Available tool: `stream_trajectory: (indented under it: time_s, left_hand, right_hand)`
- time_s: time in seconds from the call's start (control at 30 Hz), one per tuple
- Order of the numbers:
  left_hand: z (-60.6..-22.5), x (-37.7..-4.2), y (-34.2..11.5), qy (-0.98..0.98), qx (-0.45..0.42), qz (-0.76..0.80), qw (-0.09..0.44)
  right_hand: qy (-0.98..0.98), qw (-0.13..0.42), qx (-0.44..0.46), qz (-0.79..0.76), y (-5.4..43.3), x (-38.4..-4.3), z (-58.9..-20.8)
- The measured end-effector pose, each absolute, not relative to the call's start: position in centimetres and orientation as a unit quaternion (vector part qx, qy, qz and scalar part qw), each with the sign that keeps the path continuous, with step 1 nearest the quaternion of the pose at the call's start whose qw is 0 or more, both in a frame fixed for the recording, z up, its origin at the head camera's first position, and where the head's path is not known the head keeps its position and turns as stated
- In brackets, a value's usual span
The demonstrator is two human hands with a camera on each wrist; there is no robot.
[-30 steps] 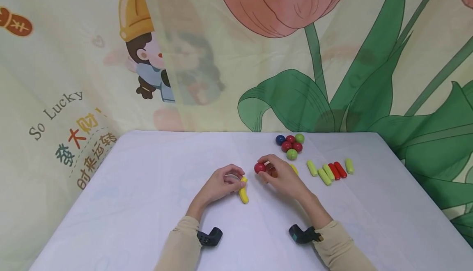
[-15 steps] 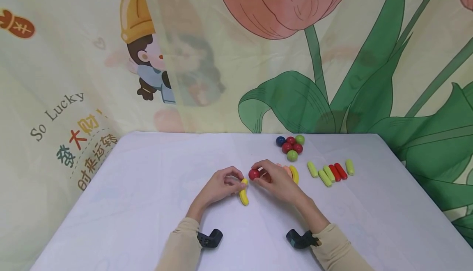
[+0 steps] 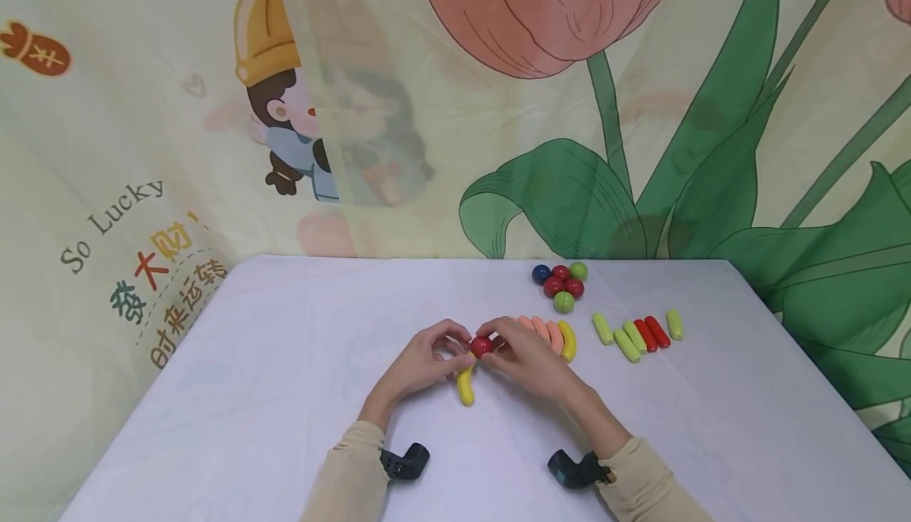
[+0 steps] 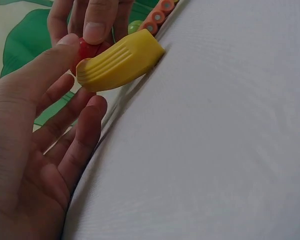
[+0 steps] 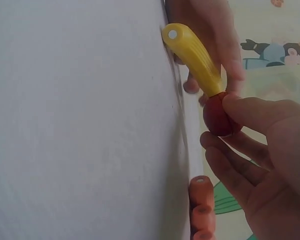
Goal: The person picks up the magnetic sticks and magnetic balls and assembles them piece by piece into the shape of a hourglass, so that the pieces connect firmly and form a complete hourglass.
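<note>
My right hand (image 3: 530,360) pinches a glossy red ball (image 3: 481,346) between thumb and fingers. A short, curved yellow toy rod (image 3: 466,387), ribbed on its side, meets the ball at its upper end. In the right wrist view the rod (image 5: 195,55) shows a silvery disc in its free end, and its other end touches the ball (image 5: 219,116). My left hand (image 3: 421,360) holds the rod near that joint; in the left wrist view the thumb lies by the ball (image 4: 85,49), with the other fingers below. The exact left fingertip contact is partly hidden.
Salmon curved rods (image 3: 542,330) and a yellow one (image 3: 568,341) lie just beyond my right hand. Farther right are pale green rods (image 3: 602,328) and red rods (image 3: 656,331). Blue, red and green balls (image 3: 553,288) cluster near the far edge of the white-covered table (image 3: 320,308).
My right hand has brought the red ball left and down until it touches the yellow rod's upper end. The rod has shifted slightly toward me. The left hand stays nearly in place.
</note>
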State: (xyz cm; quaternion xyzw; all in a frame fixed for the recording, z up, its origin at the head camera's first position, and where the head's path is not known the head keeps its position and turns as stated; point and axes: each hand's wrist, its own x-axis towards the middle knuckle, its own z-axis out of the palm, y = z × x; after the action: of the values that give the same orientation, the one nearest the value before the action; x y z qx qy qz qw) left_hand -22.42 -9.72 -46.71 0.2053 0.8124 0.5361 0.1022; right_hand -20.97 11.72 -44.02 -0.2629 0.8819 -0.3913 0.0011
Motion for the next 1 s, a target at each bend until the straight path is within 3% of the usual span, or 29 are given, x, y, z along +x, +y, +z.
stream_trajectory:
  time_s: [0.5, 0.73, 1.0]
  left_hand:
    - [-47.02, -22.26, -9.66, 0.82, 0.212, 0.528, 0.06]
    - [-46.98, -22.36, -9.69, 0.824, 0.219, 0.518, 0.07]
    - [-47.11, -22.46, -9.6, 0.826, 0.209, 0.523, 0.037]
  right_hand:
    - [0.881, 0.018, -0.281, -0.38, 11.48, -20.68, -44.26]
    - [0.879, 0.016, -0.288, -0.38, 11.44, -20.7, -44.23]
    - [0.885, 0.0, -0.261, -0.385, 11.74, -20.8, -44.05]
